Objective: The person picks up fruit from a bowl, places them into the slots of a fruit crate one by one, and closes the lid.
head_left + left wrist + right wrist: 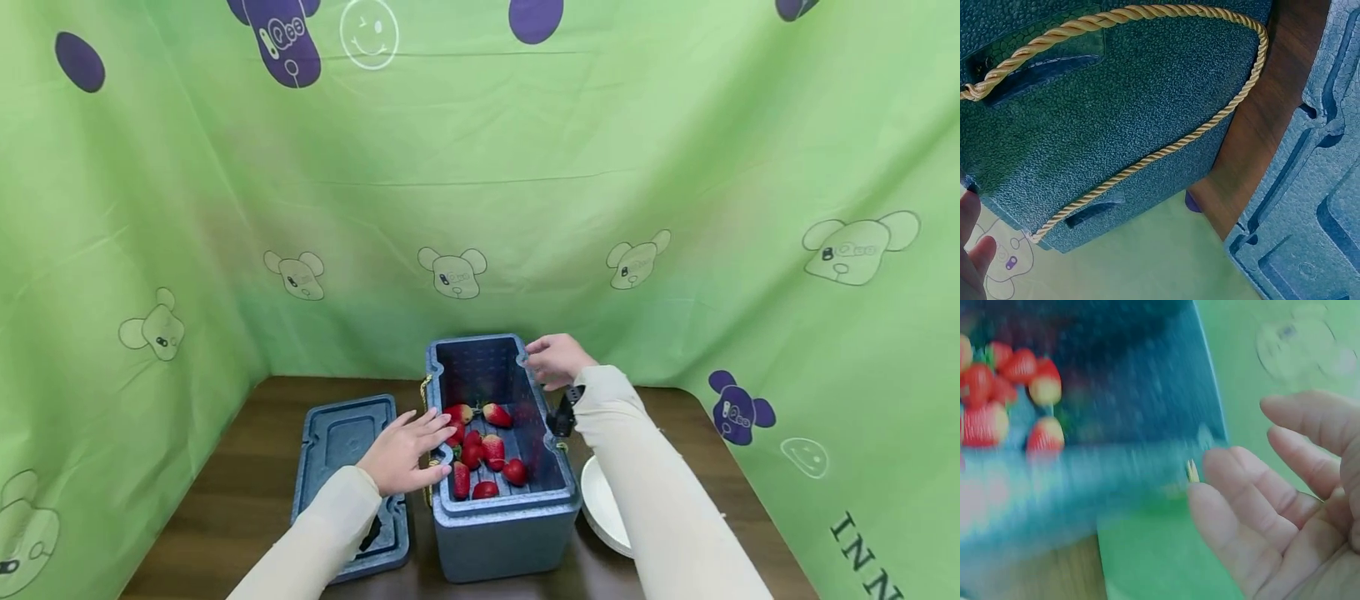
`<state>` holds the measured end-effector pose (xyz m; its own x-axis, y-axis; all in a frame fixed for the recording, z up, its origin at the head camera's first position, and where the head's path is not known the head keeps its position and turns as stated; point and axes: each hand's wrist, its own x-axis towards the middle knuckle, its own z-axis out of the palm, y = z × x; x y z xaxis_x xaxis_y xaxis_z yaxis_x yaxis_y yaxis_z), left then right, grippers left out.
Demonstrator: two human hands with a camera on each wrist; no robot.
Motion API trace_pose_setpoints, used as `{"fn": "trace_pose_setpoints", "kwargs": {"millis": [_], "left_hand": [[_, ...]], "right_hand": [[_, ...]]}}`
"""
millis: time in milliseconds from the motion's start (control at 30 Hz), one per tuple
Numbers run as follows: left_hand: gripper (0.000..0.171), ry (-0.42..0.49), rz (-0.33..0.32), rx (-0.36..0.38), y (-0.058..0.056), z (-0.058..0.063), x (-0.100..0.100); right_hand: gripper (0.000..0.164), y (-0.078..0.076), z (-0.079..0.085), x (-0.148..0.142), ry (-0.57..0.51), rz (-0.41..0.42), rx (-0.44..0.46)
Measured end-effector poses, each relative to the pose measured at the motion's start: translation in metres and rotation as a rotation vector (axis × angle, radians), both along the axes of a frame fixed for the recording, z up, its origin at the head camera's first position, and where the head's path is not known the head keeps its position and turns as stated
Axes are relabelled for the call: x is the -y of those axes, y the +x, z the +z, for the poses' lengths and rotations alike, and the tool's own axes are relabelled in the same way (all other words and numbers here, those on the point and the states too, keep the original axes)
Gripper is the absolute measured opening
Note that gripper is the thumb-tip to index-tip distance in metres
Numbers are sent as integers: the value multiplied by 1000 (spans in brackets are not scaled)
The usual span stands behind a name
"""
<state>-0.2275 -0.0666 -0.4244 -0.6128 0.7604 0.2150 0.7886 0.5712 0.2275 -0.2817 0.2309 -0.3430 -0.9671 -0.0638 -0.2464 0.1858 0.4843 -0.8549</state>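
Observation:
A blue foam box (506, 542) stands on the table with its top uncovered, and several strawberries (492, 448) lie on its floor. My left hand (405, 456) is at the box's left rim, fingers spread and straight, with nothing held. Beyond the far right corner of the box is my right hand (558, 360), its fingers loosely bent beside the rim. In the right wrist view, the right hand (1285, 506) is empty, palm showing. A twisted yellow rope (1166, 150) runs along the box's side in the left wrist view.
The blue foam lid (341, 442) lies flat on the brown table (232, 475), left of the box. White plates (603, 508) sit to its right, partly hidden under my right forearm. A green printed cloth (480, 208) hangs behind and at both sides.

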Motion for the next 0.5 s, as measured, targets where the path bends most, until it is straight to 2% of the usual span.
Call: {"fn": "trace_pose_setpoints", "kwargs": {"millis": [200, 500], "left_hand": [[56, 9, 12, -11, 0, 1, 6], [56, 30, 27, -14, 0, 1, 8]], "right_hand": [[49, 12, 6, -47, 68, 61, 32], [58, 34, -8, -106, 119, 198, 142]]}}
